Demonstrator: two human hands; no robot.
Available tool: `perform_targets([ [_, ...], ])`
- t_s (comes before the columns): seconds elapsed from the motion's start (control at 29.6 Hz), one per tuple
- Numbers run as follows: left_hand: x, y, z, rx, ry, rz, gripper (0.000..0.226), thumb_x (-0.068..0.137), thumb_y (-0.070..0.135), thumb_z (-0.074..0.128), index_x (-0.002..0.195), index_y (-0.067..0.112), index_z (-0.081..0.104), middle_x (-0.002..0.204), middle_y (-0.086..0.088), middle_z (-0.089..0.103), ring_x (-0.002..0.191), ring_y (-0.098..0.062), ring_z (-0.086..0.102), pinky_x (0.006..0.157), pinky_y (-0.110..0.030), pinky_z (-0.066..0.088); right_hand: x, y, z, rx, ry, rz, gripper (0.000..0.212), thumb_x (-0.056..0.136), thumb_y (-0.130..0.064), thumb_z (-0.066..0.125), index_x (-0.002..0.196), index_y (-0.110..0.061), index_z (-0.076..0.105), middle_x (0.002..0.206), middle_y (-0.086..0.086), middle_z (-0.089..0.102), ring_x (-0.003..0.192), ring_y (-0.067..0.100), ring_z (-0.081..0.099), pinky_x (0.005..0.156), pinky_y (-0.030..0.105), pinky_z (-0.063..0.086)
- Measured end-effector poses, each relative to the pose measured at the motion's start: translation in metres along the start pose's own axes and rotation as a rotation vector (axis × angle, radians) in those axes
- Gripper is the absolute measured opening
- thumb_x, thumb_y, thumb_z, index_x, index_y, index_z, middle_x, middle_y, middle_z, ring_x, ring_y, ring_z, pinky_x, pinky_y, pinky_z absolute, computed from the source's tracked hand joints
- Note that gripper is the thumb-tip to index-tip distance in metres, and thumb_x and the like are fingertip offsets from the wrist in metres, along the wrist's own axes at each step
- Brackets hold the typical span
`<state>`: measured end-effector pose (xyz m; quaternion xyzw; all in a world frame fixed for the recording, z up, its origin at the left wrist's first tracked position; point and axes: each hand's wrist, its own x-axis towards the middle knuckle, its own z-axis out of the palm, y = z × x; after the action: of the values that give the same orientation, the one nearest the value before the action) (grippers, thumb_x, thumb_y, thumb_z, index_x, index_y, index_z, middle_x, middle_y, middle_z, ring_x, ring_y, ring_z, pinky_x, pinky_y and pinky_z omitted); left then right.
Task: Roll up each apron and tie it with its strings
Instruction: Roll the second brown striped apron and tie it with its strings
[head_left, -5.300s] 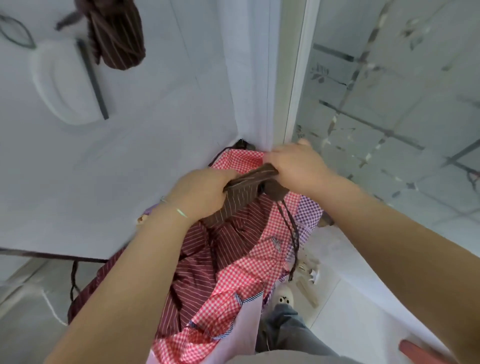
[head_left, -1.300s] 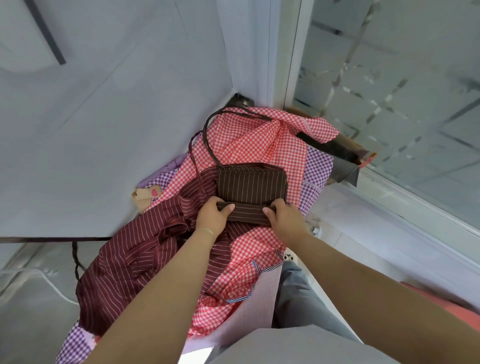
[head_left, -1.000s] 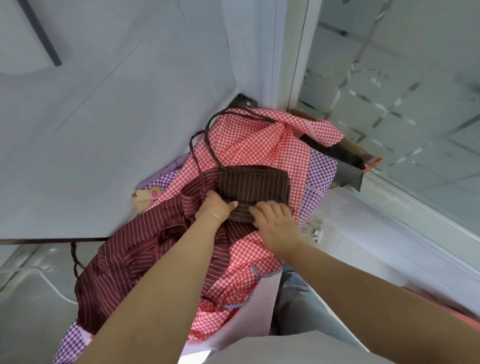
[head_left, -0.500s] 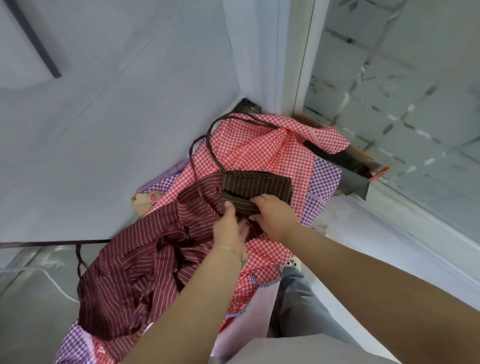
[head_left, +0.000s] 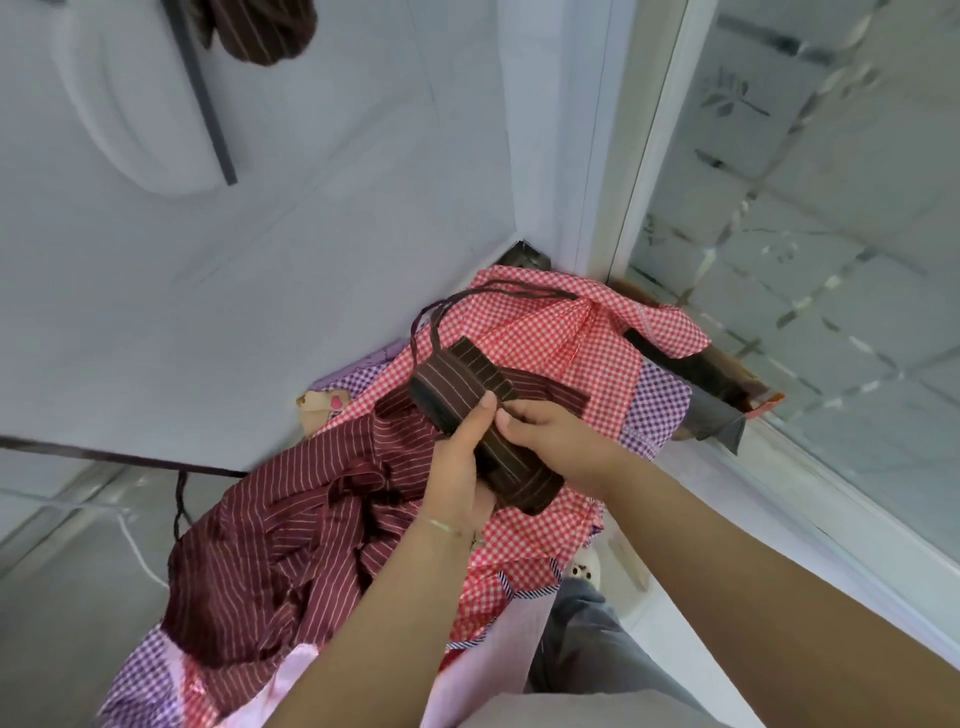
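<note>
Arms: bare from wrist to the frame's lower edge, no sleeves in sight.
Left hand (head_left: 460, 467): a thin, pale bracelet (head_left: 441, 526) circles the wrist.
Right hand (head_left: 558, 441): no ring or band visible.
Legs: grey trousers (head_left: 587, 649), slightly creased.
Torso: a grey garment (head_left: 587, 713) at the bottom edge.
</note>
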<state>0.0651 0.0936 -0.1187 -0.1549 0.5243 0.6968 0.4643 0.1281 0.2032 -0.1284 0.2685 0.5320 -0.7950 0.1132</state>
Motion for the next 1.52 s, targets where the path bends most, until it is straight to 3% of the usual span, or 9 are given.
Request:
perform_targets([
  [0.17, -0.017, 0.01, 0.002, 0.069, 0.108, 0.091, 0.027, 0.088, 0.017, 0.065, 0.11, 0.003, 0.066, 0.109, -0.021, 0.068, 0.101, -0.032, 0.067, 0.089, -0.047, 0.055, -0.007, -0.003, 0.021, 0.223, -0.004, 0.052, 0.035, 0.096, -0.034, 0.053, 0.117, -0.007, 0.062, 0.11, 0.015, 0.068, 0.102, 0.029, 0.066, 0.09, 0.042, 0.054],
  [0.3, -0.019, 0.018, -0.002, 0.078, 0.286, 0.221, 0.028, 0.087, 0.013, 0.063, 0.116, 0.011, 0.063, 0.11, -0.017, 0.069, 0.1, -0.031, 0.067, 0.09, -0.045, 0.054, -0.011, -0.001, 0.059, -0.596, 0.52, -0.214, 0.026, 0.099, -0.033, 0.049, 0.118, -0.018, 0.054, 0.113, 0.0, 0.058, 0.098, 0.014, 0.058, 0.087, 0.031, 0.051],
  [0.41, -0.023, 0.03, -0.002, 0.175, 0.357, 0.376, 0.023, 0.087, 0.01, 0.063, 0.108, 0.017, 0.062, 0.1, -0.012, 0.069, 0.094, -0.028, 0.066, 0.091, -0.047, 0.053, -0.023, -0.003, 0.087, -0.836, 0.519, -0.428, 0.035, 0.1, -0.021, 0.041, 0.133, -0.018, 0.051, 0.122, 0.0, 0.054, 0.109, 0.015, 0.053, 0.088, 0.027, 0.047],
  [0.54, -0.035, 0.039, -0.002, 0.208, 0.243, 0.339, 0.038, 0.088, 0.032, 0.067, 0.121, 0.021, 0.053, 0.109, -0.006, 0.068, 0.101, -0.021, 0.065, 0.095, -0.042, 0.051, -0.026, 0.001, 0.096, -0.762, 0.47, -0.47, 0.041, 0.098, -0.019, 0.047, 0.139, -0.019, 0.044, 0.125, -0.001, 0.053, 0.113, 0.01, 0.052, 0.097, 0.027, 0.046],
  [0.68, -0.046, 0.038, 0.003, 0.248, 0.155, 0.413, 0.052, 0.087, 0.054, 0.058, 0.131, 0.028, 0.045, 0.116, 0.002, 0.065, 0.107, -0.014, 0.063, 0.099, -0.042, 0.049, -0.026, -0.016, 0.097, -0.537, 0.475, -0.479, 0.02, 0.099, -0.026, 0.049, 0.116, -0.023, 0.059, 0.1, -0.013, 0.063, 0.093, 0.002, 0.061, 0.08, 0.02, 0.05],
  [1.01, -0.064, 0.057, 0.006, 0.222, 0.05, 0.524, 0.029, 0.083, 0.027, 0.074, 0.11, 0.023, 0.065, 0.102, 0.0, 0.074, 0.095, -0.015, 0.07, 0.087, -0.037, 0.056, -0.025, -0.048, 0.113, 0.544, 0.22, -0.266, 0.034, 0.103, -0.032, 0.041, 0.123, -0.015, 0.062, 0.117, 0.01, 0.068, 0.11, 0.023, 0.065, 0.097, 0.039, 0.05],
  [1.18, -0.064, 0.064, -0.006, 0.371, 0.068, 0.553, 0.036, 0.083, 0.026, 0.074, 0.116, 0.023, 0.058, 0.101, 0.003, 0.072, 0.094, -0.011, 0.069, 0.085, -0.033, 0.056, -0.019, -0.053, 0.113, 0.054, 0.413, -0.277, 0.026, 0.104, -0.027, 0.038, 0.102, -0.022, 0.064, 0.102, 0.004, 0.072, 0.093, 0.016, 0.069, 0.086, 0.035, 0.056],
  [1.32, -0.067, 0.072, -0.024, 0.829, 0.155, 0.705, 0.033, 0.086, 0.02, 0.066, 0.112, 0.025, 0.047, 0.095, 0.014, 0.061, 0.086, -0.002, 0.06, 0.071, -0.015, 0.044, -0.02, -0.052, 0.104, -0.168, 0.583, -0.332, 0.027, 0.099, -0.01, 0.043, 0.126, -0.012, 0.048, 0.119, 0.0, 0.055, 0.105, 0.013, 0.057, 0.093, 0.024, 0.046],
  [1.52, -0.075, 0.07, -0.036, 1.204, 0.07, 0.814, 0.05, 0.084, 0.027, 0.065, 0.127, 0.028, 0.039, 0.109, 0.01, 0.064, 0.095, -0.011, 0.064, 0.08, -0.037, 0.054, -0.023, -0.077, 0.109, -0.104, 0.447, -0.534, 0.053, 0.084, -0.022, 0.073, 0.127, -0.02, 0.041, 0.115, -0.004, 0.06, 0.1, 0.002, 0.062, 0.079, 0.017, 0.053],
])
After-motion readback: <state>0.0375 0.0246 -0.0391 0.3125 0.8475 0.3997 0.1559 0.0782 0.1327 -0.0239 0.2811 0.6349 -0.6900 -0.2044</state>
